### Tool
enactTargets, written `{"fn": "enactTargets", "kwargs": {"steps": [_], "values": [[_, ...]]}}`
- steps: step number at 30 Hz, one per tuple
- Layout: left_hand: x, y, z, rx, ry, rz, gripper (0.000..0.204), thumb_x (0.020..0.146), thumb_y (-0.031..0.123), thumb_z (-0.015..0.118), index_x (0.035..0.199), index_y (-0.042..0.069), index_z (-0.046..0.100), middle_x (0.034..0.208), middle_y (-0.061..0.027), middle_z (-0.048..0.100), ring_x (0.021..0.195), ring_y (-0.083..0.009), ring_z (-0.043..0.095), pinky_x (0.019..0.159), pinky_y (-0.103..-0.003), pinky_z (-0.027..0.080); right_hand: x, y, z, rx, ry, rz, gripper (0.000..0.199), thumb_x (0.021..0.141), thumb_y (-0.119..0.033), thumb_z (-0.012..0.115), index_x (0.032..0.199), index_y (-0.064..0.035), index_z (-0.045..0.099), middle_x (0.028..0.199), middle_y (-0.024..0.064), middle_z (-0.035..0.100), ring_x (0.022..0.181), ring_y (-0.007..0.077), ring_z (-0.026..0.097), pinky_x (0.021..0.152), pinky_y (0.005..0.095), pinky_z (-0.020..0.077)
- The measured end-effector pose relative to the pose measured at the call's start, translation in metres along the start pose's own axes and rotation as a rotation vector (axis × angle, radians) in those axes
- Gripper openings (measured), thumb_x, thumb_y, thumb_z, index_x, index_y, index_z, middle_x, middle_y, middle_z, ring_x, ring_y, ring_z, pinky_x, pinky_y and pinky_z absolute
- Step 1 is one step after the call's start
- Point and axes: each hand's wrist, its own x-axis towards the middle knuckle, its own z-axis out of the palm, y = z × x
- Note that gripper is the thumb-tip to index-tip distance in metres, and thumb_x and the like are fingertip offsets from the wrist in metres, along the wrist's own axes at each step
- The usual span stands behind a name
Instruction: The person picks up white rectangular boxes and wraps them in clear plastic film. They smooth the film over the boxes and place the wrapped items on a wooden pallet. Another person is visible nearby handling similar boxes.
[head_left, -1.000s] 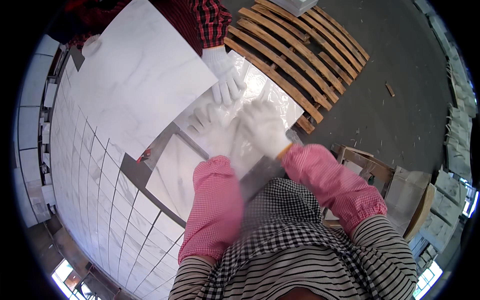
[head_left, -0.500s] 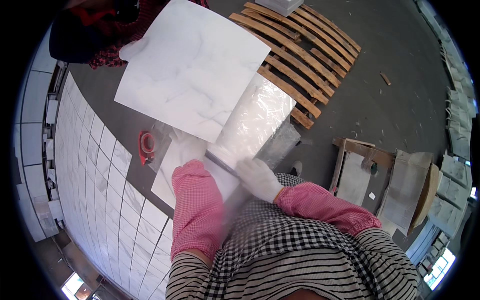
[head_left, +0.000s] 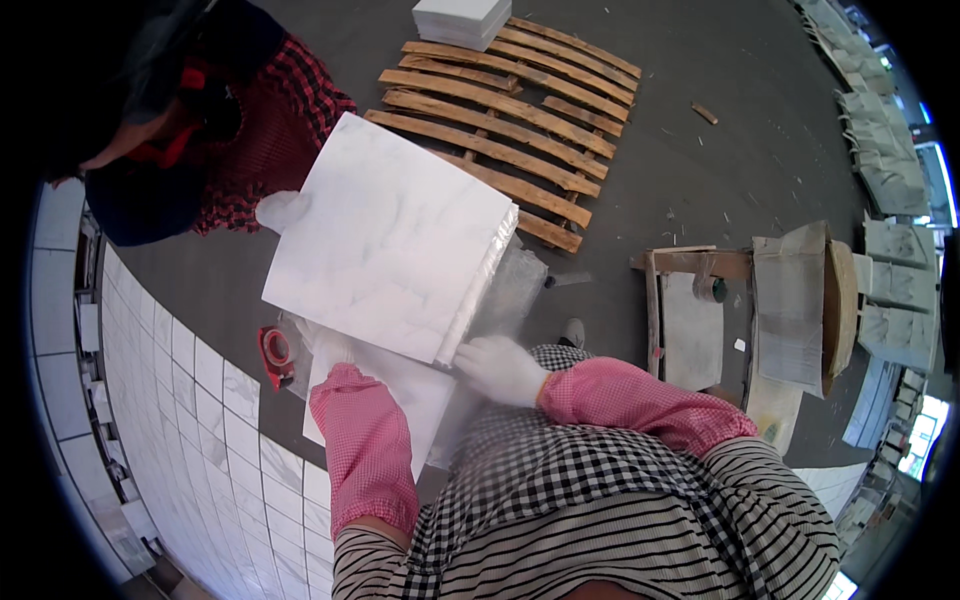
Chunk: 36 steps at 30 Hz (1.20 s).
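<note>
A large square marble-patterned white tile [head_left: 390, 235] lies over a sheet of clear plastic film, whose shiny edge [head_left: 487, 285] shows along the tile's right side. My left hand [head_left: 332, 348], in a white glove, is at the tile's near left edge; its fingers are blurred and partly hidden. My right hand [head_left: 497, 370], also gloved, is beside the near right corner, with its fingers stretched toward the tile. Below the tile, a plain white surface [head_left: 405, 390] sticks out toward me. A co-worker's gloved hand [head_left: 283, 212] touches the tile's left edge.
A red tape dispenser [head_left: 275, 355] stands at the left of the tile. Beyond is a wooden pallet [head_left: 540, 150] bearing a white stack [head_left: 462, 22]. At right stands a wooden frame [head_left: 650, 310] with a cardboard box [head_left: 790, 300]. Tiles [head_left: 200, 370] cover the left floor.
The large tile has come down toward me and now covers most of the shiny film. The co-worker has come further into view. My right hand has stayed near the corner.
</note>
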Motion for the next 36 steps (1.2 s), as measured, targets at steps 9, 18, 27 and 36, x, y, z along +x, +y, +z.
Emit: {"fn": "enactTargets", "kwargs": {"steps": [9, 18, 27, 36], "values": [[-0.002, 0.039, -0.058, -0.262, -0.094, -0.394, 0.05, 0.103, 0.033, 0.048, 0.145, 0.005, 0.055, 0.128, -0.0316, 0.063, 0.124, -0.0459, 0.056, 0.105, -0.049, 0.044, -0.083, 0.034, -0.066, -0.05, 0.101, 0.408, 0.023, 0.087, -0.022, 0.066, 0.103, -0.0049, 0.064, 0.105, 0.0135, 0.065, 0.1, 0.0343, 0.064, 0.088, 0.0463, 0.052], [-0.014, 0.058, -0.058, -0.21, -0.169, -0.381, 0.043, 0.108, 0.032, 0.044, 0.127, -0.005, 0.054, 0.119, -0.0317, 0.064, 0.109, -0.0476, 0.062, 0.097, -0.048, 0.048, -0.225, 0.091, -0.123, -0.262, 0.419, 0.818, 0.037, 0.091, -0.026, 0.068, 0.121, -0.0046, 0.069, 0.126, 0.0165, 0.069, 0.115, 0.036, 0.065, 0.098, 0.0462, 0.0526], [-0.05, 0.15, -0.086, -0.37, 0.1, -0.387, 0.055, 0.109, 0.034, 0.049, 0.145, -0.008, 0.049, 0.141, -0.0334, 0.056, 0.127, -0.0463, 0.057, 0.111, -0.044, 0.044, -0.334, 0.064, -0.275, -0.305, 0.732, 0.93, 0.03, 0.093, -0.023, 0.066, 0.119, -0.0079, 0.069, 0.111, 0.0141, 0.073, 0.104, 0.033, 0.069, 0.089, 0.044, 0.0551], [-0.115, 0.387, -0.076, -0.328, -0.068, 0.106, 0.051, 0.107, 0.029, 0.052, 0.142, -0.008, 0.054, 0.139, -0.0283, 0.06, 0.129, -0.0421, 0.057, 0.112, -0.045, 0.044, -0.484, 0.069, -0.395, -0.249, 1.102, 1.321, 0.026, 0.097, -0.026, 0.06, 0.113, -0.011, 0.073, 0.108, 0.0133, 0.073, 0.102, 0.0322, 0.069, 0.091, 0.0416, 0.0534]]}}
